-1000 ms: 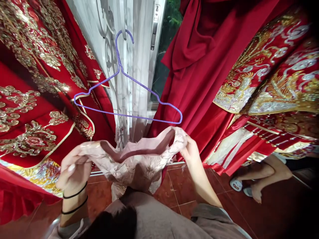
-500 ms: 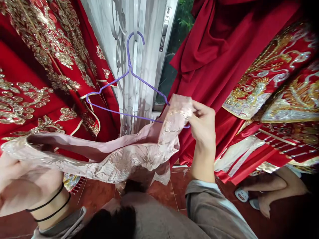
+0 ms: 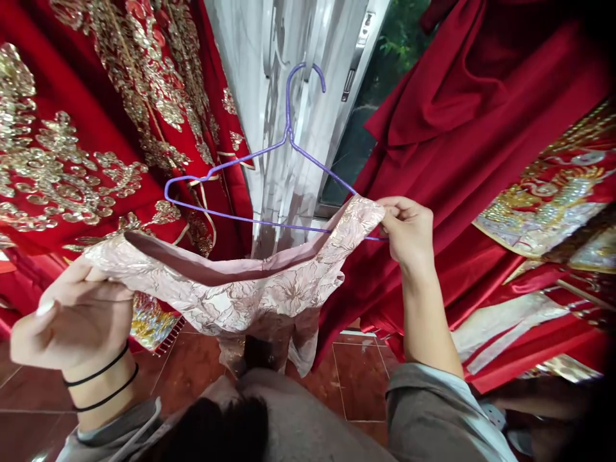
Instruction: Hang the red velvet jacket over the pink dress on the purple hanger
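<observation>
A pale pink dress (image 3: 289,295) with a shiny floral pattern stretches between my two hands, its neckline facing up. At its right shoulder, my right hand (image 3: 411,231) pinches the strap beside the end of a purple hanger (image 3: 250,221). That end of the hanger passes inside the right strap; the other end is bare, above the dress's left side. My left hand (image 3: 77,314) has its palm turned up and its fingers under the left strap, gripping it at the edge. Two black bands circle my left wrist. The hanger's hook points upward.
Red gowns with gold sequins (image 3: 62,167) hang on the left. A plain red drape (image 3: 433,128) and embroidered red garments (image 3: 553,186) hang on the right. Behind the hanger is a white door frame (image 3: 298,147). Another person's foot in a slipper (image 3: 495,414) shows on the tiled floor (image 3: 360,378).
The right strap has slid further along the hanger's right arm. My left hand has risen and moved right with the left strap. The view has shifted, moving the hanger rightward in the picture.
</observation>
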Available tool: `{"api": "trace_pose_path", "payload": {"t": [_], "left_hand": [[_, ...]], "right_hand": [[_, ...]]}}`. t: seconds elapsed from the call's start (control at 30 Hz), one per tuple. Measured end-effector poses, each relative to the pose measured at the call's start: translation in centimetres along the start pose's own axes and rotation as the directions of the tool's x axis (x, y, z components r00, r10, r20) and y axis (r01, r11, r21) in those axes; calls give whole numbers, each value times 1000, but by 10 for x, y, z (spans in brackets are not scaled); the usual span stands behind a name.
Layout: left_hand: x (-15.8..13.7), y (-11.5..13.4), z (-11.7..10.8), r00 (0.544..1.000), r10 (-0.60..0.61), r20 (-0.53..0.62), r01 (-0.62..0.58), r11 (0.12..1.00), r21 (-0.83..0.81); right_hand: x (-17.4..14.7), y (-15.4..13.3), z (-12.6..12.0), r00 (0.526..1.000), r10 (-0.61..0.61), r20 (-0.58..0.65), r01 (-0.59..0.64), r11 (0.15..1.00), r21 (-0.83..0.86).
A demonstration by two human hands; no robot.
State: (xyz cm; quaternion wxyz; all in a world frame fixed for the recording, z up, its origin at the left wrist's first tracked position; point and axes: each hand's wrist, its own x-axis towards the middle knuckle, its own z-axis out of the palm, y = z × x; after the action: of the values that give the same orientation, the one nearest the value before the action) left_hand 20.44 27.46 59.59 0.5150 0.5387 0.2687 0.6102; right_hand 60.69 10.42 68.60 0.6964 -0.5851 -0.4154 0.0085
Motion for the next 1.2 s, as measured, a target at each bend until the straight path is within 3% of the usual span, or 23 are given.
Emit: {"api": "trace_pose_path", "payload": {"t": [0.07, 0.17, 0.4, 0.63, 0.73, 0.8, 0.97, 1.07, 1.13, 1.2], "left_hand": [[9, 0, 2, 996, 47, -73, -61, 976, -207], [30, -8, 1, 983, -44, -178, -15, 948, -317], [70, -37, 9, 996, -81, -43, 64, 949, -309], [95, -38, 39, 981, 168, -95, -184, 963, -195], [112, -29, 46, 962, 271, -37, -273, 954, -124], [123, -21, 53, 951, 303, 67, -302, 953, -31], [137, 4, 78, 905, 235, 356, -338, 904, 263], [138, 17, 81, 863, 138, 486, -350, 856, 380], [138, 22, 79, 882, 72, 466, -292, 859, 420], [139, 23, 79, 903, 95, 419, -308, 824, 477]], "right_hand": [[-2, -3, -2, 999, 18, 30, -18, 1000, 4], [0, -9, -8, 996, 67, 56, -70, 996, 58], [21, -1, -13, 995, 88, 43, -93, 987, 131], [31, 13, -12, 992, 93, 80, -102, 988, 119], [34, 11, -13, 992, 94, 89, -102, 990, 102], [34, 9, -12, 990, 92, 106, -101, 992, 80], [30, 10, -14, 971, 114, 208, -98, 991, -86], [27, 9, -21, 922, 162, 351, -125, 984, -125], [28, 6, -23, 879, 187, 440, -162, 982, -93], [30, 2, -22, 856, 195, 478, -180, 981, -78]]}}
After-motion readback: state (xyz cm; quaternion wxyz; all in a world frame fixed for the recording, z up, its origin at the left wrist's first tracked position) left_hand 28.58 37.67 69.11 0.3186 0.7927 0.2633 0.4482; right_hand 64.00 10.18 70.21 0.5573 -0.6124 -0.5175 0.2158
